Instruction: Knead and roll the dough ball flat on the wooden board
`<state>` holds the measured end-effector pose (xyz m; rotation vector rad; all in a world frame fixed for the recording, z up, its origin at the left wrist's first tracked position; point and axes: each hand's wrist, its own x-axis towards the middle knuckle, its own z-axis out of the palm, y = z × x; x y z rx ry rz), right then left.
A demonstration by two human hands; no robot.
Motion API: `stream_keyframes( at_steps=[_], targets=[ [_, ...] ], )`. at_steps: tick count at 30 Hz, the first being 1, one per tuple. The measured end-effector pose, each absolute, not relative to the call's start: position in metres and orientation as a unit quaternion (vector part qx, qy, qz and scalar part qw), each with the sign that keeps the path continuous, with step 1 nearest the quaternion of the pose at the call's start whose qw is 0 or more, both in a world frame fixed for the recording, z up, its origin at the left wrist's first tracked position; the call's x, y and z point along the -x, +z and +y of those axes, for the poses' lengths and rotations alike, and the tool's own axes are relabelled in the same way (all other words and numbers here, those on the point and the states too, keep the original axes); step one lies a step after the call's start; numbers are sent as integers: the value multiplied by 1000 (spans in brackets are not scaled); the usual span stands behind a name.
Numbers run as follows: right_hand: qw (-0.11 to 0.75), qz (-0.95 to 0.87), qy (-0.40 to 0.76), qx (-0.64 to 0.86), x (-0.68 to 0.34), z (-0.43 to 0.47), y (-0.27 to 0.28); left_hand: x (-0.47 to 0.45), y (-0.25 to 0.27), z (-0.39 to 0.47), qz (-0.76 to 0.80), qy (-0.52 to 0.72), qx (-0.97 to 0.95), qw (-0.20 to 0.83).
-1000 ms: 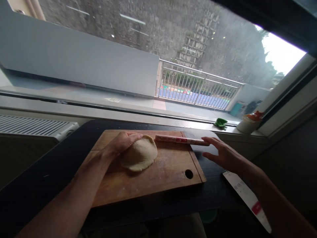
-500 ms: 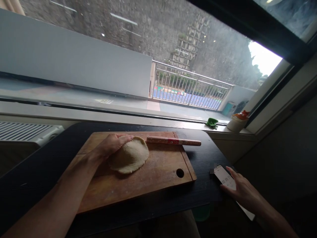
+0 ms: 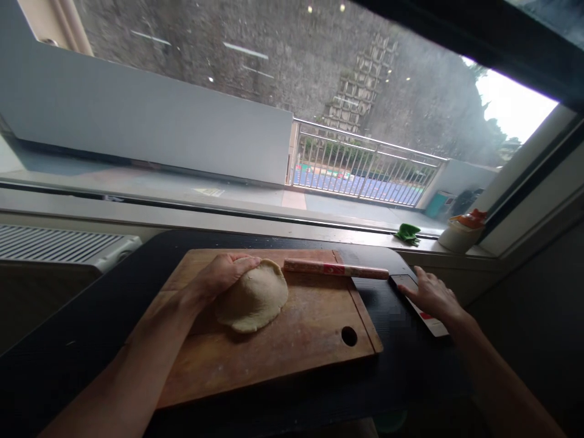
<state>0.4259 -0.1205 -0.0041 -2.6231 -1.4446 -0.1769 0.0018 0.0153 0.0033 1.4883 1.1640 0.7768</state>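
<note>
My left hand pinches the upper left edge of a round sheet of dough, with the thumb along its rim. The dough is domed in the middle and hangs over or rests on a wooden cutting board; its underside is hidden. A rolling pin with a red label lies along the board's far edge, its right end past the board. At the table's right side my right hand spans a phone, thumb over one long edge and fingers by the other. The phone lies flat or nearly so on the table.
The dark table stands against a window sill. On the sill are a green crumpled item and a pale pot with an orange top. A white radiator is at the left. A railing shows outside the window.
My right hand has moved the phone away from me, up beside the rolling pin's right end. My left hand keeps its hold on the dough. The whole view has shifted slightly.
</note>
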Motion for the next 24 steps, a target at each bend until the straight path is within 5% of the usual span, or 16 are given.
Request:
stream_keyframes(
  at_steps=[5, 14, 19, 24],
  targets=[
    [270, -708, -45, 651, -306, -79, 20, 1, -3, 18, 443, 316, -612, 574],
    [167, -808, 28, 564, -215, -15, 1, 6, -2, 16, 435, 315, -629, 562],
    [219, -782, 6, 584, -208, -10, 23, 6, 3, 13, 437, 312, -651, 538],
    [238, -799, 113, 541, -194, -5, 34, 2, 11, 6, 386, 331, -657, 557]
  ],
)
